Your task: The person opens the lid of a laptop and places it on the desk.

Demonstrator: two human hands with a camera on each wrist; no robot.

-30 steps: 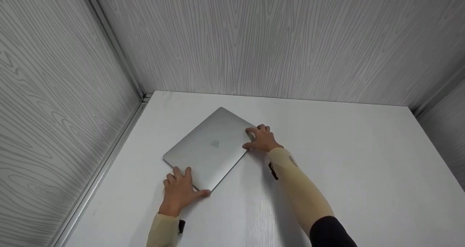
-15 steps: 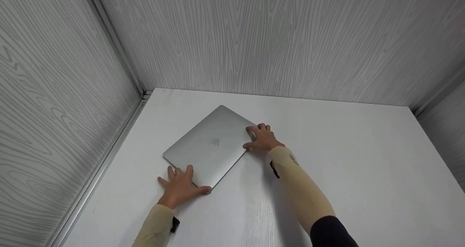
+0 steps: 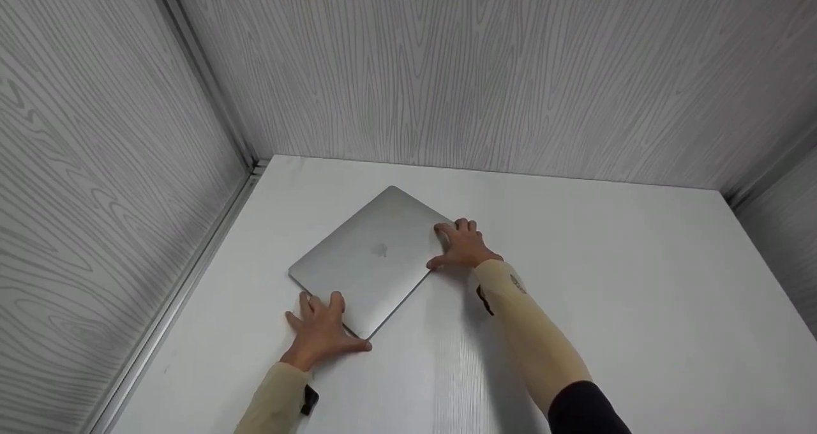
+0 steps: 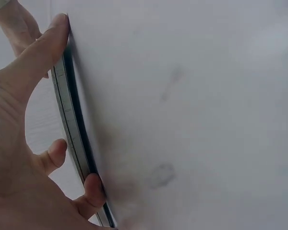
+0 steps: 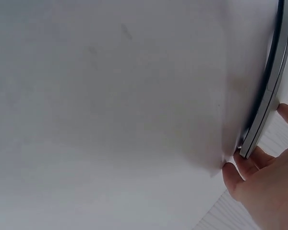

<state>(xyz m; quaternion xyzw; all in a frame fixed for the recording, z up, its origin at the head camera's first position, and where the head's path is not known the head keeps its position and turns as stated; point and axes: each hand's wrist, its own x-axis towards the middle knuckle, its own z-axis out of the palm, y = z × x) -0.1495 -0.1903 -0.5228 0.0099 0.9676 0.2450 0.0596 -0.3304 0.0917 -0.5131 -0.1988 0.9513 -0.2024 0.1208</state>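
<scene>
A closed silver laptop [image 3: 373, 255] lies flat and turned at an angle on the white table. My left hand [image 3: 322, 332] is at its near-left edge, fingers spread, with fingertips touching the edge and the thumb at the near corner. On the right corner, my right hand [image 3: 463, 242] holds the laptop, thumb at the near edge, a finger on the lid and others past the far side. In the left wrist view the laptop's thin side [image 4: 72, 120] runs beside the fingers. The right wrist view shows fingertips around the corner of the laptop [image 5: 266, 108].
The white tabletop [image 3: 606, 281] reaches to a wood-grained back panel [image 3: 447, 70]. A similar panel [image 3: 96, 198] stands at the left, with a metal rail [image 3: 185, 281] along its foot. Another panel [image 3: 779, 230] is at the right.
The left hand's outer fingers have spread apart, and its forearm has swung to the left. Its thumb has shifted slightly at the near corner. The laptop and right hand have barely moved.
</scene>
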